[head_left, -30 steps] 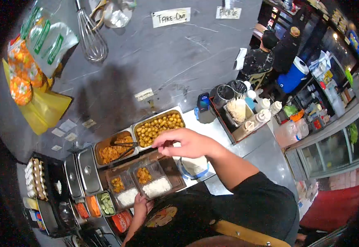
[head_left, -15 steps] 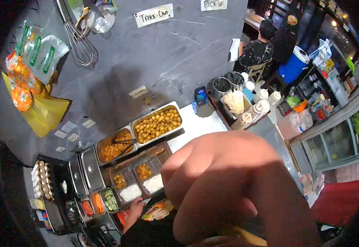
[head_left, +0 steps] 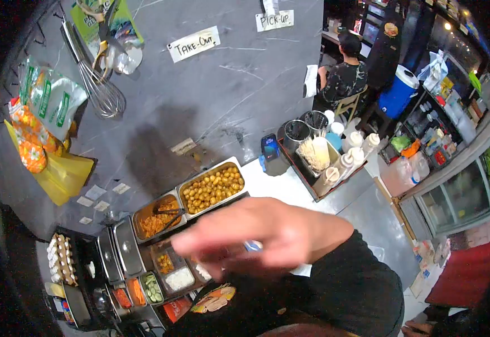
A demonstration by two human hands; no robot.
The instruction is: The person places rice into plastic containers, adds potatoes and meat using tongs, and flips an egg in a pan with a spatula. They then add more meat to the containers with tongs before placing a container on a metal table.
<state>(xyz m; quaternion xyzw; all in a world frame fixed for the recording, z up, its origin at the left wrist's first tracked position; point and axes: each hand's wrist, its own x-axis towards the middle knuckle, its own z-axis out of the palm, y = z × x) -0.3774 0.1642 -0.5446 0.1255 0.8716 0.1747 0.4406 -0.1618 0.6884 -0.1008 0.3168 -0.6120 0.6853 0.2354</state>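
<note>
My right hand (head_left: 262, 233) is large and blurred in the middle of the view, above the food pans. Its fingers stretch out to the left, loosely apart, and I see nothing held in them. Below it, partly covered, is a clear divided container with white rice (head_left: 179, 279) and small brown pieces (head_left: 165, 263). Another portion of rice (head_left: 203, 272) shows at the hand's edge. Beyond the fingers stand a pan of small round potatoes (head_left: 214, 188) and a pan of orange-brown shredded food (head_left: 155, 223) with black tongs (head_left: 172, 212). My left hand is out of sight.
Small pans of cucumber slices (head_left: 152, 288), carrot strips (head_left: 138, 292) and red food lie left, near lidded pans (head_left: 127, 247) and egg trays (head_left: 61, 258). A phone (head_left: 269, 147) and a caddy of squeeze bottles (head_left: 340, 165) stand right. A person (head_left: 346, 73) sits beyond.
My right hand has dropped from close to the camera and swung left over the containers, its black sleeve now showing. My left hand, earlier beside the rice container, has gone out of sight.
</note>
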